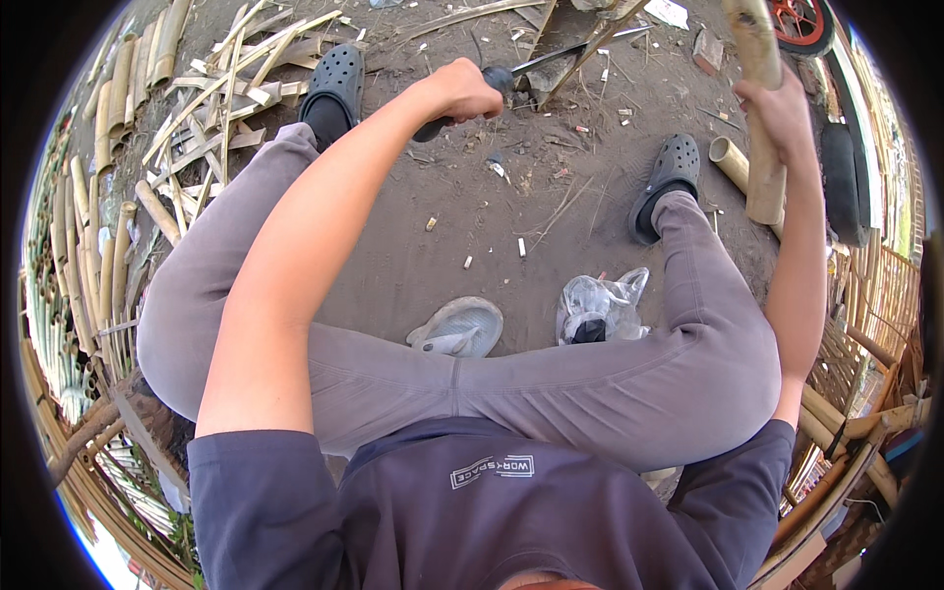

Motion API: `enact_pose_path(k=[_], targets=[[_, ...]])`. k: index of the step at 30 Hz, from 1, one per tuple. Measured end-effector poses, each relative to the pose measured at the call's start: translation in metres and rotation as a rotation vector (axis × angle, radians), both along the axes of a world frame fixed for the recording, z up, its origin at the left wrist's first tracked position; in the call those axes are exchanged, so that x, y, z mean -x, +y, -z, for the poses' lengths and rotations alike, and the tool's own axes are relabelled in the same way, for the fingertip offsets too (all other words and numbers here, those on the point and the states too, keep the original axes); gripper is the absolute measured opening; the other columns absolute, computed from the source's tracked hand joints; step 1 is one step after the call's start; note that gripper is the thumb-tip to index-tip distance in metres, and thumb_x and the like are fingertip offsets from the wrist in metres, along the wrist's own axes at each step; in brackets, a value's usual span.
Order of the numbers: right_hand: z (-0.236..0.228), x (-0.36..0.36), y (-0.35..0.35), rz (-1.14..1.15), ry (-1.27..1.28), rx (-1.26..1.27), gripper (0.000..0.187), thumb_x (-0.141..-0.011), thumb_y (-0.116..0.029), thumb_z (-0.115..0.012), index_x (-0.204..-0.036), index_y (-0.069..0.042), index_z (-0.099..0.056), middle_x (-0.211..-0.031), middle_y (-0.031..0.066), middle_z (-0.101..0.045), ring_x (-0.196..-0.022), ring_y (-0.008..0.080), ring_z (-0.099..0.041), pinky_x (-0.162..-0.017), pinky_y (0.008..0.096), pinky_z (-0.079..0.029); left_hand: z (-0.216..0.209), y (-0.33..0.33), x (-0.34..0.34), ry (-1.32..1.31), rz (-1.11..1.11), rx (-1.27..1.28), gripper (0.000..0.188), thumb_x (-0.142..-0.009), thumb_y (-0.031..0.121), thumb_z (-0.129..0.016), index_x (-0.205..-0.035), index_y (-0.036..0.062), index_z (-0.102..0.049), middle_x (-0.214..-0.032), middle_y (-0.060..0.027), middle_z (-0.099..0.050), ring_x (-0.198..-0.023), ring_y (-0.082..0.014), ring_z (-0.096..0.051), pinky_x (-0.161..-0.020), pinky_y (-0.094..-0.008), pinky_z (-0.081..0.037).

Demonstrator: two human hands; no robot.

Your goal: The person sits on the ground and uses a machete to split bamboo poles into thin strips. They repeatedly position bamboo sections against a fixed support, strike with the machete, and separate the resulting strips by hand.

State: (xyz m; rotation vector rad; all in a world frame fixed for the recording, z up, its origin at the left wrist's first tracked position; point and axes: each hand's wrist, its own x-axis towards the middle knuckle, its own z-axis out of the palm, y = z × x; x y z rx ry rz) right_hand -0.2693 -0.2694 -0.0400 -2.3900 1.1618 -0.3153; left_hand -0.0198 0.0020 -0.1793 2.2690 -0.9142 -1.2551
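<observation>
- The left hand (464, 90) is curled closely around the handle of a long knife (537, 63); dark parts of the handle show on both sides of the fist.
- The knife is in the upper middle of the view, with its blade pointing to the right and slightly up.
- The blade crosses the wooden pieces (560, 29) in front of the person; I cannot tell if it touches them.
- The right hand (782, 113) is wrapped around a thick bamboo piece (763, 177), at the upper right. This piece is nearly upright in the view, and its top goes beyond the upper edge.
- Behind its lower part, a second bamboo tube (728, 160) lies on the ground (413, 246); whether the two touch is not clear.
- The person sits with the knees wide apart, and wears a dark left clog (332, 88) and a dark right clog (677, 167).
- Between the legs, near the trousers, there are a grey sandal (470, 326) and a clear plastic bag (612, 303) with something dark inside.
- Many split bamboo strips (231, 84) lie in a loose heap near the left clog.
- At the upper right corner, a red wheel (801, 22) is partly visible.
</observation>
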Motion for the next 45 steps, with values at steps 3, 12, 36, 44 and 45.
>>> enact_pose_path(k=[3,12,36,44,45], targets=[[-0.006,0.000,-0.018,0.025,-0.028,0.078,0.041,-0.074,-0.018,-0.076,-0.109,0.002,-0.064,-0.084,0.0095,-0.070,-0.070,0.0150,-0.067,-0.066,0.0302,-0.055,0.005,-0.005,0.002,0.003,-0.001,0.002,0.022,-0.070,0.019,-0.070,-0.067,-0.0008,-0.062,-0.058,-0.0072,-0.056,-0.048,-0.0150,-0.050,-0.048,-0.0327,-0.040],[0.093,0.001,-0.006,-0.145,0.525,-0.059,0.055,-0.063,-0.025,-0.076,-0.112,0.000,-0.067,-0.097,0.0215,-0.073,-0.092,0.0348,-0.071,-0.088,0.0404,-0.054,0.017,-0.021,-0.018,-0.002,0.077,-0.045,0.019,-0.065,0.017,-0.070,-0.064,-0.0002,-0.062,-0.060,-0.0088,-0.059,-0.049,-0.0151,-0.051,-0.048,-0.0316,-0.043],[0.076,0.007,-0.023,-0.073,0.314,-0.043,0.053,-0.068,-0.024,-0.075,-0.111,0.004,-0.064,-0.090,0.0187,-0.072,-0.078,0.0260,-0.072,-0.077,0.0382,-0.056,0.054,-0.027,-0.004,-0.027,0.058,-0.008,0.023,-0.066,0.020,-0.071,-0.065,-0.0020,-0.064,-0.063,-0.0114,-0.062,-0.052,-0.0200,-0.057,-0.053,-0.0354,-0.048],[0.105,-0.004,-0.023,-0.089,0.086,-0.114,0.040,-0.073,-0.021,-0.075,-0.103,0.003,-0.066,-0.077,0.0098,-0.071,-0.068,0.0194,-0.069,-0.068,0.0337,-0.056,0.054,-0.016,-0.011,0.003,0.027,-0.029,0.022,-0.069,0.020,-0.070,-0.067,-0.0008,-0.062,-0.058,-0.0070,-0.055,-0.048,-0.0151,-0.050,-0.047,-0.0325,-0.040],[0.137,0.006,-0.016,-0.089,0.255,-0.193,0.043,-0.071,-0.020,-0.075,-0.107,0.003,-0.065,-0.080,0.0129,-0.071,-0.069,0.0237,-0.070,-0.070,0.0356,-0.057,0.051,-0.022,-0.007,-0.002,0.053,-0.031,0.022,-0.068,0.019,-0.070,-0.065,-0.0006,-0.062,-0.058,-0.0083,-0.056,-0.049,-0.0165,-0.051,-0.048,-0.0333,-0.042]])
